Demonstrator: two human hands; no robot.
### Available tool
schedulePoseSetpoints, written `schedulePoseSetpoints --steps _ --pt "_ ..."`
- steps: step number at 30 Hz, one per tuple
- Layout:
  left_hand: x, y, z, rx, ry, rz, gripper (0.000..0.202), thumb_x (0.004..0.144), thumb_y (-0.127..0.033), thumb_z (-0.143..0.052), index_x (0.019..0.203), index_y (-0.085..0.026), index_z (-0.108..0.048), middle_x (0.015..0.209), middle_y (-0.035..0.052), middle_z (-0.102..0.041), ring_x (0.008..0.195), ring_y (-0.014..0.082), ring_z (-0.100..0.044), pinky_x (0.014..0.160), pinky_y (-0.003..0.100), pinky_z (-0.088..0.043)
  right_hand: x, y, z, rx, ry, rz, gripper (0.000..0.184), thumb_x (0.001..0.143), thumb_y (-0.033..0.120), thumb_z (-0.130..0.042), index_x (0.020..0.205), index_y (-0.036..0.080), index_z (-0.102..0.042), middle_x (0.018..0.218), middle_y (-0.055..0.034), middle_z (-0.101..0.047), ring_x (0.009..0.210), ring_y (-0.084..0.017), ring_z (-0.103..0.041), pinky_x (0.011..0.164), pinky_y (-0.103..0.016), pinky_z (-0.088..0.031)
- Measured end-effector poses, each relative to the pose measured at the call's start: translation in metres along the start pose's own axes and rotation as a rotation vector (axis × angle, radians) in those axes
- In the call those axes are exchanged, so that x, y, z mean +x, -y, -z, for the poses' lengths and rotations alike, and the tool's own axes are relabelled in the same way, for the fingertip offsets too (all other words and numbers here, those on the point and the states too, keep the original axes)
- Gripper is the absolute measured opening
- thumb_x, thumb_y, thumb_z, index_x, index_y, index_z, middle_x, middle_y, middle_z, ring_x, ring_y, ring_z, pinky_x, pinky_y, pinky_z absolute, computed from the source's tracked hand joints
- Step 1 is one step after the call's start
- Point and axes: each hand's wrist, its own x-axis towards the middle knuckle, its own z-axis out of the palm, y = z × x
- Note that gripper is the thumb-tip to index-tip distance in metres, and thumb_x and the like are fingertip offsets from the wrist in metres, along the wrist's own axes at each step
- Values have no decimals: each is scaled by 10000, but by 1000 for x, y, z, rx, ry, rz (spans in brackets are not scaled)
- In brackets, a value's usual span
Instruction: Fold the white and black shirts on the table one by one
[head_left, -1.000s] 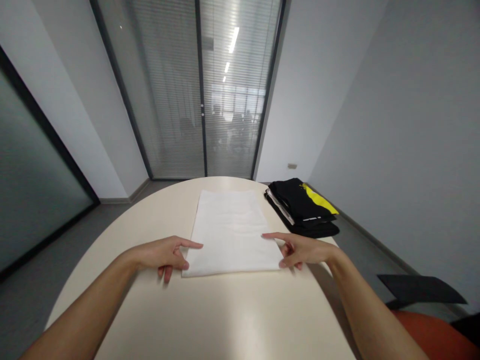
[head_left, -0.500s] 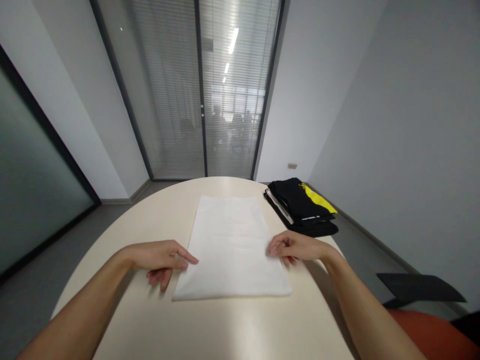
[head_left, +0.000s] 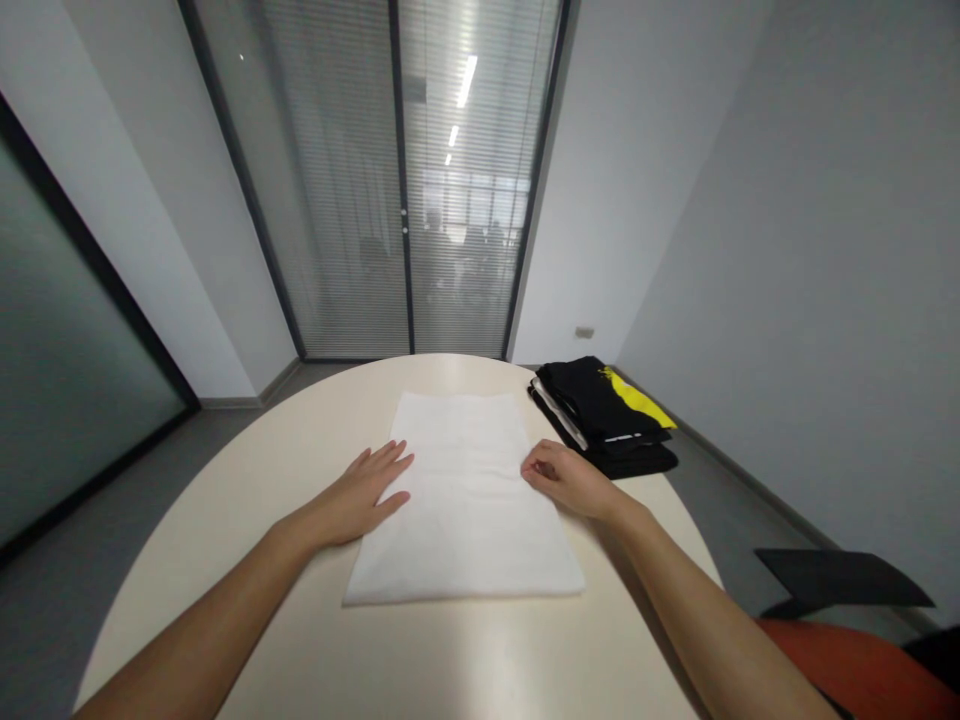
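A white cloth (head_left: 465, 530), folded into a neat flat rectangle, lies on the table in front of me. My left hand (head_left: 369, 492) rests flat on its left edge, fingers spread. At the opposite edge, my right hand (head_left: 566, 478) has its fingertips pinched together on the cloth's right side. A slight crease runs across the fabric by those fingertips. Just beyond the right hand sits a stack of folded dark clothes (head_left: 577, 395), the top one black with a yellow patch.
The round cream table (head_left: 300, 610) carries the cloth and the stack. To the lower right stands a chair with a red seat (head_left: 847, 660) and a black armrest (head_left: 840, 577). Glass panels with blinds (head_left: 337, 200) rise behind the table.
My left hand has moved forward and flattened with fingers spread on the cloth's left edge. The right hand has shifted slightly forward and left along the right edge, its fingertips pinching there.
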Motion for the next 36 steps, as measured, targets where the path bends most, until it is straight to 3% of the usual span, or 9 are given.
schedulePoseSetpoints --steps 3,7,12,16,20,23,27,31,36 --pt "3 1 -2 -54 -50 71 724 981 -599 -353 1577 -192 -285 1658 97 -119 1537 289 -104 1235 525 -126 1 -4 -3 6 -80 32 279 929 341 -584 1142 196 -692 1182 -112 -626 867 -180 -614 831 -322 -487" --pt "14 4 -6 -228 -226 122 587 967 -519 -381 1380 -153 -583 1571 126 -406 1439 274 -399 1207 453 -272 6 -10 -14 42 -67 -16 295 924 325 -567 1156 209 -707 1335 -118 -568 803 -152 -619 816 -326 -500" --pt "31 5 -5 -548 -480 347 404 827 -367 -563 1145 -142 -667 1141 128 -721 910 234 -709 882 379 -546 19 -20 -29 153 -245 -173 275 847 251 -579 1070 170 -718 1245 -119 -621 854 -169 -617 851 -328 -493" --pt "32 2 6 -776 -402 460 437 669 -284 -690 1078 -148 -622 1083 115 -715 770 196 -695 682 294 -535 23 -19 -28 239 -222 -322 307 742 200 -638 1037 164 -715 1067 -77 -670 824 -169 -587 801 -302 -480" --pt "13 -2 26 -945 -167 491 608 570 -241 -735 1142 -169 -542 1235 141 -624 738 172 -672 569 273 -512 13 -8 -9 410 10 -433 493 644 202 -726 1132 145 -680 820 0 -610 682 -127 -523 631 -244 -424" --pt "0 -2 36 -976 0 523 799 552 -292 -797 1268 -192 -458 1086 89 -647 726 178 -661 537 272 -508 3 -2 4 545 167 -430 604 589 245 -801 1165 165 -638 902 2 -603 628 -92 -499 538 -214 -380" --pt "7 8 30 -830 -113 603 811 697 -504 -718 1340 -120 -408 742 8 -634 558 178 -617 447 249 -396 4 -8 1 463 28 -464 543 743 396 -747 1206 162 -587 998 -50 -636 605 -98 -556 534 -227 -416" --pt "31 21 18 -652 -272 556 580 789 -532 -613 1198 -124 -565 644 13 -658 549 187 -628 520 260 -396 25 -25 -11 167 -182 -467 446 881 429 -611 1202 120 -624 918 -74 -693 667 -147 -623 648 -257 -452" --pt "55 34 21 -567 -160 574 371 816 -519 -566 742 -163 -643 523 31 -623 509 167 -558 526 259 -348 59 -30 -10 10 -58 -540 381 927 432 -513 864 121 -724 665 -41 -666 609 -148 -576 583 -245 -389"
